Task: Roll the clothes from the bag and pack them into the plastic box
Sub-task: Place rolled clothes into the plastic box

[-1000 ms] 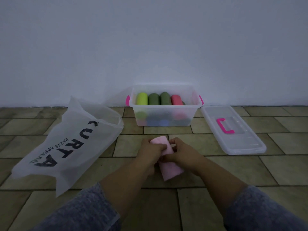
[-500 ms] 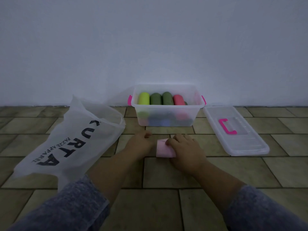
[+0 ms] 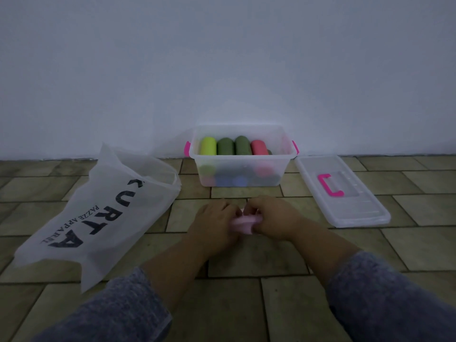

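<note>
A small pink cloth (image 3: 243,224) lies on the tiled floor, bunched into a short roll. My left hand (image 3: 216,218) grips its left end and my right hand (image 3: 272,215) grips its right end, so most of it is hidden. Just beyond stands the clear plastic box (image 3: 243,162) with pink handles, against the wall. Its top layer holds a yellow-green roll (image 3: 208,146), two dark green rolls and a red roll (image 3: 259,147); blue and other rolls show dimly through the front. A white bag (image 3: 98,213) printed "KURTA" lies on the left.
The box's clear lid (image 3: 355,206) with a pink handle lies flat on the floor to the right. A plain white wall (image 3: 222,70) rises right behind the box. Grey sleeves cover both forearms at the bottom.
The pink cloth went from a long strip held lengthwise to a short bundle on the floor. Both hands moved forward, then closed in around it from either side.
</note>
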